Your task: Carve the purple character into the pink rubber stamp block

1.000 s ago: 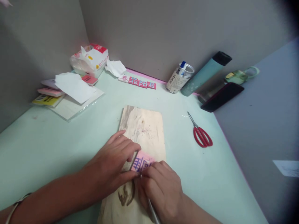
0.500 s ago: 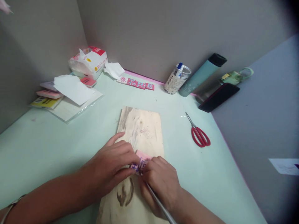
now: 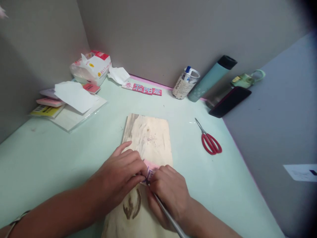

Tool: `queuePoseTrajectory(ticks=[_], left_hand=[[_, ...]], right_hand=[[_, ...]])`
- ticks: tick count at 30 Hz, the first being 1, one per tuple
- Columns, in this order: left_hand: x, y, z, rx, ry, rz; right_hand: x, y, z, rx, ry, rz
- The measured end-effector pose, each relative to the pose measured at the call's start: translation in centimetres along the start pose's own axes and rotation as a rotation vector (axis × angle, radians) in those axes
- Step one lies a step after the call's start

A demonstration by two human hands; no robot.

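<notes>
A flat pink carving block (image 3: 150,164) with purple-blue marks lies on a pale wooden board (image 3: 156,127), partly hidden by fingers. My left hand (image 3: 125,170) grips the block's left side between thumb and fingers, with one finger stretched out towards the board's edge. My right hand (image 3: 170,190) is closed around a slim metal carving knife (image 3: 168,216). Its dark tip meets the block's near edge, right beside my left thumb and fingertips. The knife's handle slants down to the lower right. Small crumbs (image 3: 150,139) are scattered on the board beyond the hands.
Red-handled scissors (image 3: 210,142) lie right of the board. Carved red and pink blocks (image 3: 148,90) stand in a row at the back. A can with pens (image 3: 184,86), a teal bottle (image 3: 210,79) and a phone (image 3: 230,101) are back right; tissues (image 3: 92,69) and papers (image 3: 75,97) back left.
The view has shifted slightly. My left fingers and thumb have closed in around the knife tip, covering more of the block's left end. Both hands keep their hold.
</notes>
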State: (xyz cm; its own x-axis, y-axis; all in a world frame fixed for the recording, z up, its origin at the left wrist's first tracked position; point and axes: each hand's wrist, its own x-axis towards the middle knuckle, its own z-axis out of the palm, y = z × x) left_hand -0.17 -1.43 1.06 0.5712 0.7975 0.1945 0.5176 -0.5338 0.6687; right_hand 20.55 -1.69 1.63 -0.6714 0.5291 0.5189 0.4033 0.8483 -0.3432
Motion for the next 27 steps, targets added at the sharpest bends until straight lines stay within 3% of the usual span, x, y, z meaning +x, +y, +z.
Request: queuePoseTrajectory(ticks=[5,9,14,18,27], left_hand=[[0.2,-0.1,0.7,0.125,0.007,0.047],[0.1,-0.4,0.1,0.053,0.020,0.089],[0.2,-0.9,-1.5,0.002,0.092,0.032],[0.0,-1.0,-1.5,-0.006,0.127,-0.004],[-0.4,0.6,0.0,0.077,0.035,-0.062]], right_hand=[[0.0,0.0,0.0,-0.013,0.004,-0.001],[0.0,0.1,0.1,0.018,0.029,0.020],[0.0,0.2,0.3,0.073,0.034,0.046],[0.0,0.2,0.3,0.116,0.048,0.076],[0.3,0.0,0.2,0.218,0.092,0.157]])
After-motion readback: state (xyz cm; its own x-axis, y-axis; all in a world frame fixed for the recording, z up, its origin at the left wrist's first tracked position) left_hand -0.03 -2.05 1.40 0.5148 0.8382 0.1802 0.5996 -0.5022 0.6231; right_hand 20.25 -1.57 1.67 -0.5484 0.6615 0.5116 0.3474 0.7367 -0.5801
